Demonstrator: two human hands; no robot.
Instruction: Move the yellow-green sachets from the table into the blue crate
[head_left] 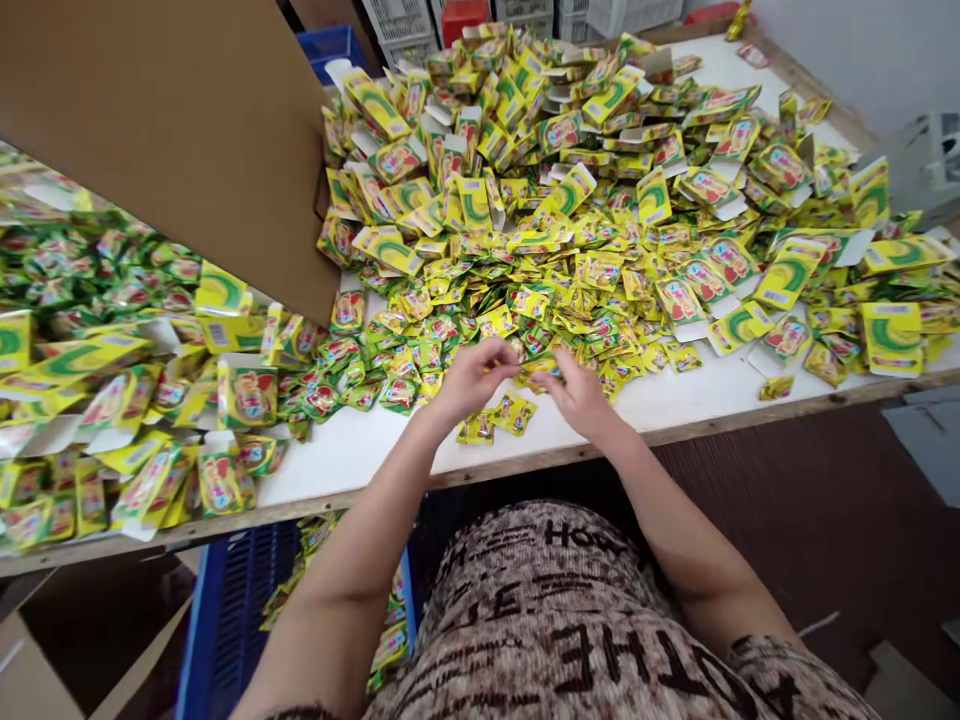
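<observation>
The lettered shirt [555, 640] is nearest, cut off by the bottom edge, as is the upper part of the left arm [352, 560]. That arm covers much of a blue crate [229, 590] under the table [322, 460]; yellow packets show in it on both sides of the arm, but its depth is hidden. On the white tabletop, close to the front edge, lie two loose packets [514, 412], just on the near side of the hands and between them. The left hand [480, 378] has its fingers bent in, tips close to the thumb; the right hand [579, 395] faces it, thumb and forefinger nearly together. A small yellow packet [535, 372] shows in the narrow gap between the two sets of fingertips, partly covered by them and blurred against the pile; I cannot tell whether either hand pinches it or it lies just behind. Directly beyond the hands spreads the packet pile [540, 300], its lower layers buried. To the left, a second heap [67, 260] of packets and boxes runs out of view, partly hidden by a tall carton [165, 130] cropped at the top. Behind the packet pile rise flapped boxes [472, 200], then white crates [405, 20] and a red tub [461, 18], only partly visible.
</observation>
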